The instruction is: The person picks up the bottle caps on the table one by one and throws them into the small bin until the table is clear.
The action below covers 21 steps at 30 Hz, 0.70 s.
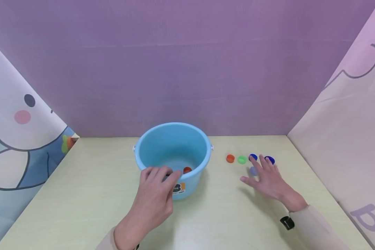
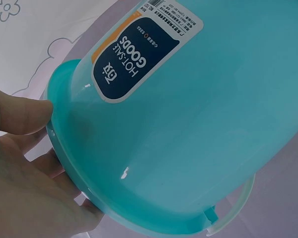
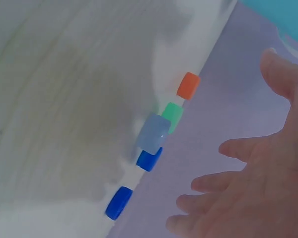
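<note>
So, head view first: the blue bucket stands on the table, with the left hand gripping its rim at about 6 o'clock. One orange-red cap is inside, showing around 5 o'clock of the bucket's opening. Off at the bucket's 3 o'clock, five more lie on the tabletop: an orange cap, a green cap, two dark blue caps and a pale blue cap. So I'd call it early days, one in and five out, though the left hand hides part of the bucket floor, so there could be more in there. The right hand is spread wide over the blue ones, coming in from 4 o'clock.

Left wrist cam: thumb on the bucket's outside at 9 o'clock, fingers behind the rim, so that's a proper hold. Label's up near 12. Can't see inside from here.

Right wrist cam: the five loose caps run from 1 down to 7 o'clock. The hand's at 4, fingers apart, nothing in it, so I'd say none of those five is picked up yet.
</note>
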Each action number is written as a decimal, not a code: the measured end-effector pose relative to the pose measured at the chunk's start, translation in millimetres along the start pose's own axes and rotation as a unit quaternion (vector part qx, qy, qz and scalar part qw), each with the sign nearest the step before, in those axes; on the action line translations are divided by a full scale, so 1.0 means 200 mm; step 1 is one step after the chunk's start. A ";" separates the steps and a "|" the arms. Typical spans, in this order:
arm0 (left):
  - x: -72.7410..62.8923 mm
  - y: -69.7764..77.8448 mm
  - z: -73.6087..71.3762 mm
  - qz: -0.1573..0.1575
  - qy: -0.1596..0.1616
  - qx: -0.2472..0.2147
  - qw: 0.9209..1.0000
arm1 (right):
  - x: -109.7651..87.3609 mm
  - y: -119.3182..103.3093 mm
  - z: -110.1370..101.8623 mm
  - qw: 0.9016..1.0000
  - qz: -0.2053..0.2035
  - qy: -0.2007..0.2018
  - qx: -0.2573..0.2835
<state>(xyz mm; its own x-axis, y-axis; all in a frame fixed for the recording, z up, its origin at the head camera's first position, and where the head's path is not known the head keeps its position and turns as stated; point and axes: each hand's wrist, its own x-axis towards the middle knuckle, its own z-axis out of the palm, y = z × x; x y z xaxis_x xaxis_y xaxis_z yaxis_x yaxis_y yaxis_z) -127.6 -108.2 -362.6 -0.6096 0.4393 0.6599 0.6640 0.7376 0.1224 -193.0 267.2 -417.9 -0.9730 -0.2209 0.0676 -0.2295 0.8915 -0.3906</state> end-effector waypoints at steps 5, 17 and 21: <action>0.00 0.00 0.00 -0.001 -0.002 0.002 1.000 | 0.01 0.04 0.01 0.999 0.019 -0.019 0.046; 0.00 0.00 0.00 -0.003 -0.006 0.006 1.000 | 0.05 0.12 0.02 0.992 0.030 0.019 0.119; 0.00 0.00 0.00 -0.002 -0.007 0.006 1.000 | 0.05 0.14 0.02 0.989 0.044 0.026 0.139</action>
<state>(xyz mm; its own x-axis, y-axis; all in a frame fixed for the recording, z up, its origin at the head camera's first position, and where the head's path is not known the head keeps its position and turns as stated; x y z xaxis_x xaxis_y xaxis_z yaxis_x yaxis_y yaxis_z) -128.2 -108.6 -363.1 -0.6182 0.4430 0.6494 0.6567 0.7451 0.1169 -208.4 288.9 -431.4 -0.9905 -0.1207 0.0660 -0.1351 0.7615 -0.6339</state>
